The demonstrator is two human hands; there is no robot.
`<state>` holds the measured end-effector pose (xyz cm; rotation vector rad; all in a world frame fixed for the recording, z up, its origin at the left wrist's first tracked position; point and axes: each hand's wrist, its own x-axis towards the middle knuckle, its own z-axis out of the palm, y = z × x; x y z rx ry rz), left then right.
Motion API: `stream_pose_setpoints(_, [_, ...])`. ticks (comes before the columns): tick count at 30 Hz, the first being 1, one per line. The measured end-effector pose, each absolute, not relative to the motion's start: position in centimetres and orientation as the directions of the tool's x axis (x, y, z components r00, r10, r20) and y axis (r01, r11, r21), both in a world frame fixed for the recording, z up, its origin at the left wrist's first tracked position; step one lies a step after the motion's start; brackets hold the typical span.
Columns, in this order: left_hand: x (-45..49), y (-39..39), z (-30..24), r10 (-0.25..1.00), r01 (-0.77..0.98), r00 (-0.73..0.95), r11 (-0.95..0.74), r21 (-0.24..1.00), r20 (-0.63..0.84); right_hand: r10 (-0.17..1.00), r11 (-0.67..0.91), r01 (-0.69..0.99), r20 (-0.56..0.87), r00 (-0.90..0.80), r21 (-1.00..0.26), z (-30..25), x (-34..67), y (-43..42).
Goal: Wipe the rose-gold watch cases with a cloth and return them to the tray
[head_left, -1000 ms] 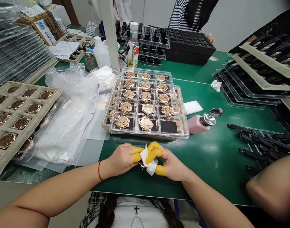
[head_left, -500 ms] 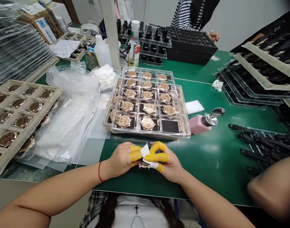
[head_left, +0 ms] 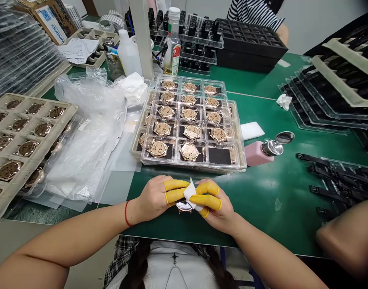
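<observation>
Yellow finger cots cover several fingers of both hands. My left hand (head_left: 158, 197) is closed on a watch head (head_left: 184, 206), its glossy face tilted toward me and partly hidden by fingers. My right hand (head_left: 215, 202) pinches a folded white cloth (head_left: 190, 191) against the watch's upper right side. Just beyond my hands stands a clear plastic tray (head_left: 191, 163) with rose-gold watch heads lying back up, such as one watch head (head_left: 190, 151) in the front row. The front right compartment shows only a black pad (head_left: 220, 156).
At right stand a pink pump bottle (head_left: 259, 154), a white pad (head_left: 252, 130), black watch straps (head_left: 331, 176) and stacked trays (head_left: 337, 96). Left are a plastic bag (head_left: 81, 156) and another watch tray (head_left: 71, 114). A co-worker's elbow (head_left: 346, 237) rests near the right edge.
The watch has tilted so more of its glossy face shows, with the cloth still pressed on it. My view has shifted slightly. The co-worker at the back has moved an arm.
</observation>
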<state>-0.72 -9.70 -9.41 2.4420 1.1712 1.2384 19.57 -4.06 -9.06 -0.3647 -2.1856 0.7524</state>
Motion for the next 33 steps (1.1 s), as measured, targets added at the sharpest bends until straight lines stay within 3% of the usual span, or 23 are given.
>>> stream_pose_setpoints(3, [0.0, -10.2, -9.7, 0.846, 0.47, 0.281, -0.533, 0.704, 0.452, 0.557, 0.738, 0.104, 0.515, -0.652, -0.666, -9.3, 19.3, -4.3])
stream_pose_setpoints(6, [1.1, -10.5, -9.9, 0.977, 0.191, 0.206, -0.095, 0.977, 0.054, 0.644, 0.582, 0.141, 0.348, -0.681, -0.801, -9.6, 18.9, -4.3])
stream_pose_setpoints(8, [1.6, -10.4, -10.0, 0.974, -0.025, 0.172, 0.15, 0.988, -0.144, 0.68, 0.417, 0.121, 0.221, -0.7, -0.901, -9.6, 18.7, -4.2])
stream_pose_setpoints(10, [1.8, -10.2, -10.0, 0.968, -0.136, 0.12, 0.236, 0.962, -0.22, 0.713, 0.254, 0.117, 0.104, -0.694, -0.96, -9.6, 18.5, -4.1])
stream_pose_setpoints(14, [2.0, -10.1, -10.0, 0.989, -0.009, 0.033, 0.143, 0.99, -0.143, 0.745, -0.092, 0.075, -0.118, -0.657, -0.993, -9.7, 17.9, -4.3])
stream_pose_setpoints(17, [2.2, -10.1, -9.9, 0.996, 0.123, 0.085, 0.027, 0.992, -0.037, 0.738, -0.275, 0.018, -0.224, -0.636, -0.961, -10.0, 17.6, -4.6])
stream_pose_setpoints(19, [2.2, -9.9, -10.0, 0.984, 0.052, 0.148, 0.091, 0.994, -0.098, 0.754, -0.234, 0.033, -0.203, -0.625, -0.972, -10.2, 17.6, -4.7])
stream_pose_setpoints(24, [2.2, -9.4, -10.3, 0.908, -0.295, 0.329, 0.359, 0.885, -0.259, 0.768, 0.023, -0.013, 0.026, -0.64, -1.0, -10.0, 18.1, -4.3])
stream_pose_setpoints(27, [1.6, -9.4, -9.4, 0.875, -0.378, 0.381, 0.441, 0.814, -0.298, 0.725, -0.083, -0.125, 0.026, -0.688, -0.989, -9.3, 18.0, -4.0])
stream_pose_setpoints(30, [0.3, -9.4, -6.7, 0.853, -0.235, 0.43, 0.421, 0.876, -0.295, 0.701, -0.275, -0.126, -0.109, -0.705, -0.953, -9.2, 17.9, -3.8])
stream_pose_setpoints(33, [-1.4, -9.0, -2.7, 0.859, 0.108, 0.448, 0.224, 0.968, -0.249, 0.739, -0.317, -0.056, -0.209, -0.641, -0.947, -10.0, 17.6, -3.6])
